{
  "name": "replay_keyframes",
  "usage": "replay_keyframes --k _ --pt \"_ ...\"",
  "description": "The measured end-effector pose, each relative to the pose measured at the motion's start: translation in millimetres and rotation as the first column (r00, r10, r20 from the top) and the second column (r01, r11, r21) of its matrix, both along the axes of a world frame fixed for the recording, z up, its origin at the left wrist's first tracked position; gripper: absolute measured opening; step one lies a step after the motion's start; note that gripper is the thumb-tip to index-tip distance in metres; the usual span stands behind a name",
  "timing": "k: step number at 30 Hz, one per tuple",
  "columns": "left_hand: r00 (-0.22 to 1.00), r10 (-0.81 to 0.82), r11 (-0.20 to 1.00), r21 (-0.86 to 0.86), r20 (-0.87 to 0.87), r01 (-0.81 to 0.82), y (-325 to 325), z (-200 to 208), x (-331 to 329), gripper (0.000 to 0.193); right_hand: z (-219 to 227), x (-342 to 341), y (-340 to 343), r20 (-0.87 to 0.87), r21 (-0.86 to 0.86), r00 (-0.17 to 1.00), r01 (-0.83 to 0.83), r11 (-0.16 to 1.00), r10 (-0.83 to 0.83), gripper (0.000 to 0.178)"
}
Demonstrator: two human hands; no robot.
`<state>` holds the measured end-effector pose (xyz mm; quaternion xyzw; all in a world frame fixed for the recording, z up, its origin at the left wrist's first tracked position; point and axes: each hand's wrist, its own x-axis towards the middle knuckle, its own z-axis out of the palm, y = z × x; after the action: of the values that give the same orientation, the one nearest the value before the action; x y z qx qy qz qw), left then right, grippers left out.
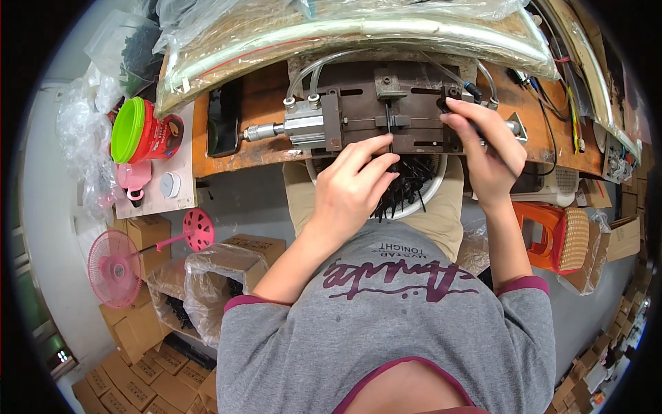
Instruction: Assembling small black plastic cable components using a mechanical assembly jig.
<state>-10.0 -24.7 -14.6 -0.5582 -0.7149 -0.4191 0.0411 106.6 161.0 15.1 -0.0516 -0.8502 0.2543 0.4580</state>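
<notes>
My left hand (352,183) is at the middle of a dark metal clamping fixture (358,90). Its thumb and fingers close on the lower end of a thin black rod (389,124), which stands in the fixture's centre slot. At the fixture's right end is my right hand (495,148), fingers curled around a slim black stick-like part (507,162). Thumb and forefinger meet near a dark knob there; whether they touch it I cannot tell. Below the fixture, a white-rimmed basin (438,186) on my lap holds many loose black parts (407,190), partly covered by my left hand.
A silver air cylinder (303,129) with clear hoses adjoins the fixture's left side. Further left are a phone (224,119) and a red and green bucket (131,131). Plastic-wrapped sheeting (358,31) overhangs the bench. A pink fan (114,268), cartons and an orange stool (538,231) stand around me.
</notes>
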Motion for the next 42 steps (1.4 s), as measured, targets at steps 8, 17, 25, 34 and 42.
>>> replay_keyframes --k 8,17,25,34,42 --pt "0.968 0.002 0.992 -0.119 -0.25 -0.033 18.1 -19.7 3.9 0.025 2.7 13.2 -11.2 -0.083 -0.876 0.981 -0.156 0.456 0.175 0.018" --pt "0.96 -0.005 0.984 -0.171 -0.279 -0.045 22.8 -16.2 -6.0 0.026 -4.3 13.9 -14.8 -0.074 -0.981 0.958 -0.119 0.151 0.277 0.017" --pt "0.97 -0.243 0.957 0.17 0.033 0.234 13.7 9.8 3.7 0.035 -9.8 5.4 -20.7 -0.139 -0.988 0.938 -0.151 0.013 0.318 0.017" --pt "0.999 -0.047 0.997 0.061 -0.025 0.049 5.3 1.4 3.8 0.026 -12.2 5.8 -23.0 0.095 -0.941 0.978 0.027 0.338 0.185 0.044" --pt "0.968 0.028 0.991 -0.117 -0.248 -0.058 24.7 -23.1 -2.1 0.026 -4.5 15.8 -22.8 -0.116 -0.972 0.955 -0.166 0.165 0.274 0.048"
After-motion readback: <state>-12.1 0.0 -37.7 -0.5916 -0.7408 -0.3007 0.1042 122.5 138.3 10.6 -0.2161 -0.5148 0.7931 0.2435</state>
